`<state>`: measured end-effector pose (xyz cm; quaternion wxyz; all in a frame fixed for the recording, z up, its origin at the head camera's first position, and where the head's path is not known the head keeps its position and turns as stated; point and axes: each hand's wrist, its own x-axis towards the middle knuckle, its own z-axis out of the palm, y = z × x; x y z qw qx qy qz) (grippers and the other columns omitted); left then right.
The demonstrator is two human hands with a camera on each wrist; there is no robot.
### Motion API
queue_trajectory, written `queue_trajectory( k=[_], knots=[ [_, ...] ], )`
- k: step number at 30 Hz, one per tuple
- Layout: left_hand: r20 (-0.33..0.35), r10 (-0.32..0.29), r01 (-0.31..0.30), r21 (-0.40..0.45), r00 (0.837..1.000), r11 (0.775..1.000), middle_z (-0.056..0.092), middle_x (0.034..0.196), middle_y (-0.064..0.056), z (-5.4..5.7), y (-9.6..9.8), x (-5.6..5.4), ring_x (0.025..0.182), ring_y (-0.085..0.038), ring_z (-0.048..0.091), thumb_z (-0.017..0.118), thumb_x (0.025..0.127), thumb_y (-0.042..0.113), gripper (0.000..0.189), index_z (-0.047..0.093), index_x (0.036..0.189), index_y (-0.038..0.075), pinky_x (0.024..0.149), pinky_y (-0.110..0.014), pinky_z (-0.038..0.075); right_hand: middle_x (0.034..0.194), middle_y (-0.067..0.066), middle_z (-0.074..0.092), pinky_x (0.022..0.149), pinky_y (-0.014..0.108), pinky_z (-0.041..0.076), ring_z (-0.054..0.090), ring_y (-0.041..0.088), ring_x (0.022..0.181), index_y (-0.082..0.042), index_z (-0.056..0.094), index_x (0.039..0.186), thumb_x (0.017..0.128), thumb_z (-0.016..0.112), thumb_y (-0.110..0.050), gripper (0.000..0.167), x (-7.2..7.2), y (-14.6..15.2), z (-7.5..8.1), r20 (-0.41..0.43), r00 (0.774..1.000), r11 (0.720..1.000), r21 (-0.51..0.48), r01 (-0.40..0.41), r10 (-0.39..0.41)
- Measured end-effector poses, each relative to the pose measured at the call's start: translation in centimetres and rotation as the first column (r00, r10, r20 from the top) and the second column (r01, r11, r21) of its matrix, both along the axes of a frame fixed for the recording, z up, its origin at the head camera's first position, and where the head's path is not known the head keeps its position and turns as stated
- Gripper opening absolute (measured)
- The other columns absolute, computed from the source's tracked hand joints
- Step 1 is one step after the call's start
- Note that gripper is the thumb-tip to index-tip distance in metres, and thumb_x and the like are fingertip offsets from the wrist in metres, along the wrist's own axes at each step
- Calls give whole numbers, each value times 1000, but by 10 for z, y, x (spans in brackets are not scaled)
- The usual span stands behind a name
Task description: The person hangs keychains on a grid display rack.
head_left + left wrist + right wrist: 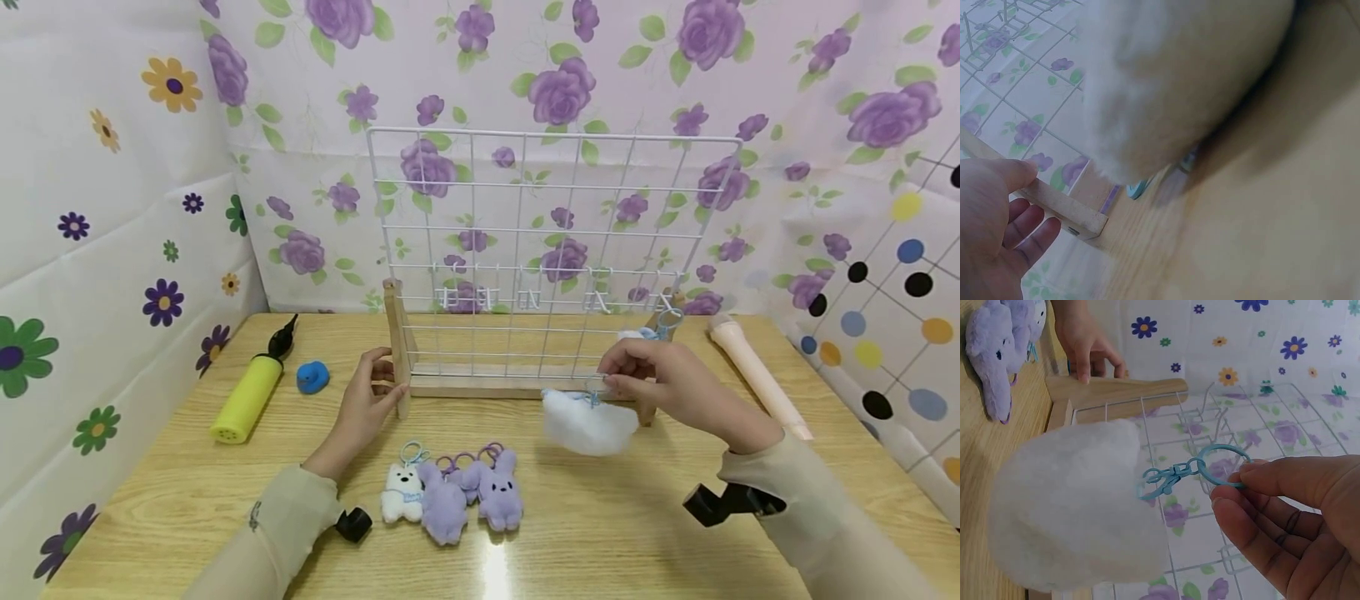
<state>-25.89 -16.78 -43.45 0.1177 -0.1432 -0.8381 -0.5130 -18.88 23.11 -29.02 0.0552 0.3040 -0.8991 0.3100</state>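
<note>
My right hand (660, 379) pinches the light-blue key ring (1222, 464) of a white plush keychain (588, 423). The plush (1079, 506) dangles from its blue clasp in front of the white wire grid (525, 187), near the rack's lower right. With thumb and fingers, my left hand (367, 392) grips the wooden stand (397, 325) at its left leg. Another white plush keychain (637, 334) with a blue ring hangs at the grid's right end, partly behind my right hand. Several white wire hooks (528, 298) sit across the grid.
A white bear keychain (402, 493) and purple rabbit keychains (501, 493) lie at the table's front. To the left are a yellow hand pump (249, 400) and a blue rubber duck (312, 377). A pale pink tube (757, 375) lies at right. Flowered cloth (315, 192) closes the back.
</note>
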Motion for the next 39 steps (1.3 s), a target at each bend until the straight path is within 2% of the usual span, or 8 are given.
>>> queue_trajectory(
  k=[8,13,20,27,35,39],
  knots=[
    [7,6,-6,-3,1000,1000,54,120,-20,1,0,0,105,-30,55,65,90,5,59,34,140,5,83,-26,49,88,4,66,67,21,52,59,2,76,-7,65,99,92,62,-6,8,-6,3,14,13,1000,1000,-28,3,-3],
    [22,-1,1,7,1000,1000,53,121,-20,1,0,-1,106,-30,54,64,92,8,57,34,140,6,83,-24,48,87,0,66,67,20,52,61,2,76,-10,65,97,92,63,-8,6,-8,4,25,-7,999,999,14,46,-46],
    [23,-3,3,12,1000,1000,53,120,-20,2,0,-1,106,-30,54,63,92,9,56,34,140,5,83,-22,48,87,3,66,67,20,53,64,8,74,-9,65,96,93,61,-9,5,-16,4,40,-6,996,995,44,89,-89],
    [22,-3,2,19,1000,1000,53,119,-20,0,0,-1,105,-30,54,65,91,6,58,34,140,5,80,-17,47,90,6,68,70,20,53,66,12,77,-5,64,101,95,59,-8,9,-25,6,45,23,993,993,41,114,-115],
    [17,-1,1,13,1000,1000,53,119,-21,-1,-1,-1,105,-30,54,65,90,6,59,34,140,5,79,-17,47,90,9,69,69,22,54,66,19,78,-4,64,102,95,59,-7,10,-31,2,50,-2,988,985,75,157,-157],
    [14,-4,4,11,1000,1000,53,119,-21,-1,-1,-2,105,-30,54,65,91,6,58,34,140,5,80,-17,47,92,10,69,71,26,55,67,23,81,-4,63,104,96,58,-9,11,-35,2,51,17,984,980,94,175,-177]
  ],
)
